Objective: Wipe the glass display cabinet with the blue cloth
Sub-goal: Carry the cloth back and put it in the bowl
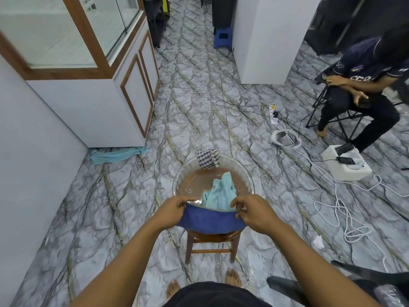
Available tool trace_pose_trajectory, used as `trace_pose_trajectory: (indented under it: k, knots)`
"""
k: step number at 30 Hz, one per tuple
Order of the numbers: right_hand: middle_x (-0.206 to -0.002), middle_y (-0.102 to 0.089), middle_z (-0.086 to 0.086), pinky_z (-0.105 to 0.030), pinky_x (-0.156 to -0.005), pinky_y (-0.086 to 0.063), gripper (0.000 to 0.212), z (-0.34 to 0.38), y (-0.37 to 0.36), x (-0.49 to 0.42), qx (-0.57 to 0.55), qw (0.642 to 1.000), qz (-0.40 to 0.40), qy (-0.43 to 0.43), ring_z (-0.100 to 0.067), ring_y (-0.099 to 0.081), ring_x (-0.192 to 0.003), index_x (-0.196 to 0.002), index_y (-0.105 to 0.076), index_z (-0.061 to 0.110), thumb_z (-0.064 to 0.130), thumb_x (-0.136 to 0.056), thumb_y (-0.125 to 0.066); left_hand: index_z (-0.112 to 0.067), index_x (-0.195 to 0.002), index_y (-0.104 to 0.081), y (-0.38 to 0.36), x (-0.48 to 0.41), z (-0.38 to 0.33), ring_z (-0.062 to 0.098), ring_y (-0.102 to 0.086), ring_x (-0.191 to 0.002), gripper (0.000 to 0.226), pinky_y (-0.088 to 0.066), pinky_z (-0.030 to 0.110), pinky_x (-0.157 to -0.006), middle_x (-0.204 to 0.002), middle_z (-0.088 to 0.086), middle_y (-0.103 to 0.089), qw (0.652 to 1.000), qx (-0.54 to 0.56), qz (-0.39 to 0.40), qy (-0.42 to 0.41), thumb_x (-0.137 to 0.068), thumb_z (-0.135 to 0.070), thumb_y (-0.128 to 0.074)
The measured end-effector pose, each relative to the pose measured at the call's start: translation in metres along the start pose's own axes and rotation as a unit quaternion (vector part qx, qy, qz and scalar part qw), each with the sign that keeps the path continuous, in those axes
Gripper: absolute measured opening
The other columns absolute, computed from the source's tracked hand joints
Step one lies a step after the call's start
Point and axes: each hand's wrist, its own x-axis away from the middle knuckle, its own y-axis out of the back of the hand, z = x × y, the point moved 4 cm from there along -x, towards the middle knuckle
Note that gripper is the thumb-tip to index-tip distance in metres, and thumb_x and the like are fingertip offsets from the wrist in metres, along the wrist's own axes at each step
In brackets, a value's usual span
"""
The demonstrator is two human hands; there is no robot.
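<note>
A dark blue cloth hangs stretched between my two hands over the near rim of a glass bowl. My left hand pinches its left corner and my right hand pinches its right corner. The bowl stands on a small wooden stool and holds a light blue cloth; a checked cloth drapes over its far rim. The glass display cabinet with its wood frame stands at the upper left, well beyond my hands.
A pale blue rag lies on the marble floor at the cabinet's base. To the right are a power strip with trailing cables, a white box, and a seated person. A dark chair is at lower right.
</note>
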Motion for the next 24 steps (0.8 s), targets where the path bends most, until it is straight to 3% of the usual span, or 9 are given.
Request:
trace_pose_trajectory:
  k: [3,6,10,12,16,19,22,24]
  knots:
    - [-0.088,-0.070,0.009,-0.028,-0.073,-0.047,0.029,0.007,0.011,-0.012,0.023,1.000,0.011,0.011,-0.014,-0.063,-0.088,-0.103,-0.072,0.026,0.005,-0.086,-0.061,-0.018,-0.133,-0.062,0.000,-0.005,-0.001,0.017,-0.046,-0.138,0.059,-0.032,0.017,-0.109,-0.142,0.002,-0.058,1.000,-0.013,0.006,-0.018,-0.090,0.011,-0.033]
    - [-0.086,-0.068,0.005,-0.036,-0.075,-0.053,0.034,0.015,0.012,-0.020,0.002,0.997,0.070,0.033,-0.014,-0.062,-0.077,-0.101,-0.070,0.026,0.001,-0.085,-0.054,-0.018,-0.135,-0.060,0.001,-0.012,-0.003,0.017,-0.046,-0.139,0.062,-0.031,0.013,-0.106,-0.143,0.002,-0.057,0.999,-0.030,0.016,-0.028,-0.087,0.012,-0.033]
    - [-0.098,-0.068,0.009,-0.023,-0.070,-0.041,0.034,0.025,0.010,-0.030,-0.017,0.997,0.032,0.061,-0.006,-0.055,-0.076,-0.110,-0.069,0.031,0.006,-0.091,-0.057,-0.016,-0.137,-0.058,0.000,-0.017,-0.012,0.017,-0.046,-0.137,0.065,-0.032,0.013,-0.103,-0.143,0.003,-0.056,0.998,-0.037,0.029,-0.042,-0.085,0.015,-0.033]
    - [-0.103,-0.070,0.008,-0.029,-0.080,-0.040,0.034,0.024,0.004,-0.035,0.044,0.996,-0.003,0.074,-0.013,-0.058,-0.092,-0.114,-0.070,0.033,0.010,-0.091,-0.059,-0.016,-0.136,-0.059,0.000,-0.019,-0.011,0.018,-0.048,-0.135,0.068,-0.034,0.017,-0.107,-0.141,0.004,-0.058,0.998,-0.045,0.028,-0.039,-0.082,0.015,-0.032]
    - [-0.112,-0.069,0.006,-0.037,-0.089,-0.033,0.037,0.015,-0.014,-0.036,0.165,0.984,0.016,0.059,-0.022,-0.048,-0.117,-0.122,-0.067,0.032,0.012,-0.092,-0.057,-0.022,-0.132,-0.061,0.002,-0.017,0.002,0.019,-0.059,-0.125,0.072,-0.042,0.027,-0.109,-0.126,0.007,-0.068,0.998,-0.056,0.012,-0.036,-0.077,0.016,-0.033]
    - [-0.122,-0.063,0.008,-0.037,-0.093,-0.029,0.031,0.006,-0.020,-0.031,0.183,0.981,-0.002,0.061,-0.021,-0.044,-0.122,-0.120,-0.068,0.028,0.016,-0.092,-0.060,-0.025,-0.129,-0.065,0.004,-0.014,0.008,0.018,-0.058,-0.123,0.071,-0.043,0.027,-0.107,-0.129,0.000,-0.067,0.994,-0.089,-0.042,-0.053,-0.077,0.015,-0.037]
    - [-0.109,-0.064,0.008,-0.028,-0.085,-0.029,0.023,0.005,-0.021,-0.019,0.134,0.985,-0.056,0.091,-0.020,-0.050,-0.111,-0.106,-0.073,0.023,0.018,-0.090,-0.057,-0.023,-0.115,-0.073,0.008,-0.005,0.010,0.020,-0.059,-0.111,0.062,-0.044,0.029,-0.098,-0.120,-0.003,-0.066,0.972,-0.141,-0.149,-0.112,-0.073,0.014,-0.045]
    - [-0.098,-0.067,0.006,-0.030,-0.084,-0.040,0.023,0.006,-0.022,-0.009,0.091,0.988,-0.062,0.109,-0.019,-0.056,-0.099,-0.097,-0.075,0.020,0.022,-0.086,-0.054,-0.021,-0.099,-0.074,0.007,0.005,0.008,0.018,-0.059,-0.097,0.047,-0.047,0.033,-0.086,-0.105,-0.005,-0.065,0.950,-0.158,-0.201,-0.179,-0.071,0.008,-0.051]
